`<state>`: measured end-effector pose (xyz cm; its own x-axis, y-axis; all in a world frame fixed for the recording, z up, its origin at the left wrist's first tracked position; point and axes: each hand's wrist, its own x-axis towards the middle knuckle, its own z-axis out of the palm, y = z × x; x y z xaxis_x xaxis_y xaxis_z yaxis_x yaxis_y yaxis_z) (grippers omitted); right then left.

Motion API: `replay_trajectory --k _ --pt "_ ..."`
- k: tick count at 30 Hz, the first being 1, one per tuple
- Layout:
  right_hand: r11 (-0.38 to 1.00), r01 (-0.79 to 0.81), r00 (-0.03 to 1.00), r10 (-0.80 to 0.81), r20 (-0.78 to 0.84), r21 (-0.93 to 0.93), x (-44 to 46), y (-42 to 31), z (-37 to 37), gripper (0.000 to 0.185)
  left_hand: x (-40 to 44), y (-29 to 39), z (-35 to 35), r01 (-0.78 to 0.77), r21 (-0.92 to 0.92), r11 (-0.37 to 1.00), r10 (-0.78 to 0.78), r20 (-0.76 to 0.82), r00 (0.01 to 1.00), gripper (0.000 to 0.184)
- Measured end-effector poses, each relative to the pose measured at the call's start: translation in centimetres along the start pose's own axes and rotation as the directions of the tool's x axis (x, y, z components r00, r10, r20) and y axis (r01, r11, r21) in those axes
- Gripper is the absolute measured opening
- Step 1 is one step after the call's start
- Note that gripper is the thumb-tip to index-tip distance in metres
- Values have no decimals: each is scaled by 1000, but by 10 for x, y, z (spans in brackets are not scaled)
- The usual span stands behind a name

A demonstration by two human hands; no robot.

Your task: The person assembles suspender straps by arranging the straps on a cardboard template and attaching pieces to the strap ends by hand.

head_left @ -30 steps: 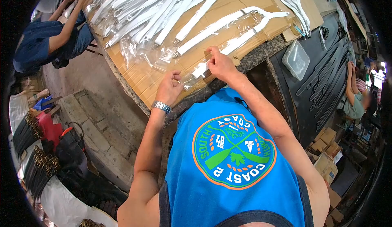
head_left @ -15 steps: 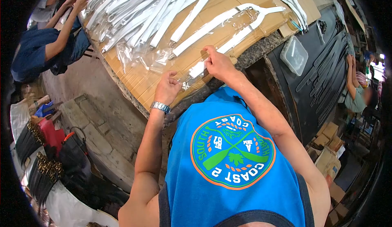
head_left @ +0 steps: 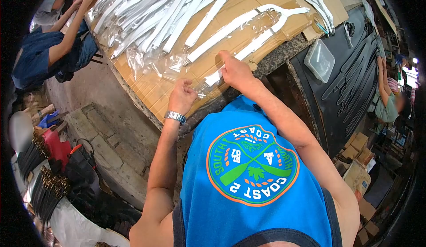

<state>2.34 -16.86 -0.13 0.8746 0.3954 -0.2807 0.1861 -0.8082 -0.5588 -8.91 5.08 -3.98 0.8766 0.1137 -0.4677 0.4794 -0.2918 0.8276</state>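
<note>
A pair of white Y-shaped suspenders (head_left: 230,31) lies on the cardboard-covered table, its joined tail pointing to the upper right. My right hand (head_left: 238,73) is closed on the lower strap near its end, thumb and index finger pinched. The white strap end (head_left: 213,78) sticks out between my two hands, with clear plastic film (head_left: 200,89) around its tip. On the other side, my left hand (head_left: 182,97) has its fingers curled and pressed at the film; the clip there is too small to make out. The other strap's end lies loose beside crumpled clear plastic (head_left: 171,65).
Many white suspenders (head_left: 151,11) are heaped at the back of the cardboard (head_left: 146,98). To the right, a plastic tub (head_left: 319,60) and black straps (head_left: 350,78) rest on a dark table. Co-workers (head_left: 49,51) are at both sides. Bundled black straps (head_left: 53,189) stand lower left.
My right hand has shifted very slightly downward along the strap. My left hand stays almost in place, with the fingers a little more curled.
</note>
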Motion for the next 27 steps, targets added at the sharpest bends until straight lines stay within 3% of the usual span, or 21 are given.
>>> replay_trajectory --k 3,9,13,17,19,22,27 --pt "994 -25 998 31 52 -108 1 -9 -10 47 0 2 2 7 47 999 -6 -13 1000 37" --pt "989 -132 990 135 36 -65 6 -2 -34 87 -6 15 4 69 136 988 -65 -28 997 36" --pt "983 -175 981 178 82 -47 7 -1 -33 99 -20 49 19 -242 523 818 400 -214 891 35" --pt "985 -149 985 155 76 -83 5 4 -31 97 -15 78 46 -491 547 678 622 -71 780 33" --pt "988 -140 988 143 58 -61 1 6 -31 95 -9 70 62 -563 535 630 655 23 755 34" --pt "994 -109 994 110 25 -25 -2 4 -29 94 -6 52 73 -521 661 540 615 113 780 38" --pt "999 -53 998 53 -45 9 -1 8 -24 89 -6 59 74 -414 735 538 513 104 852 33"
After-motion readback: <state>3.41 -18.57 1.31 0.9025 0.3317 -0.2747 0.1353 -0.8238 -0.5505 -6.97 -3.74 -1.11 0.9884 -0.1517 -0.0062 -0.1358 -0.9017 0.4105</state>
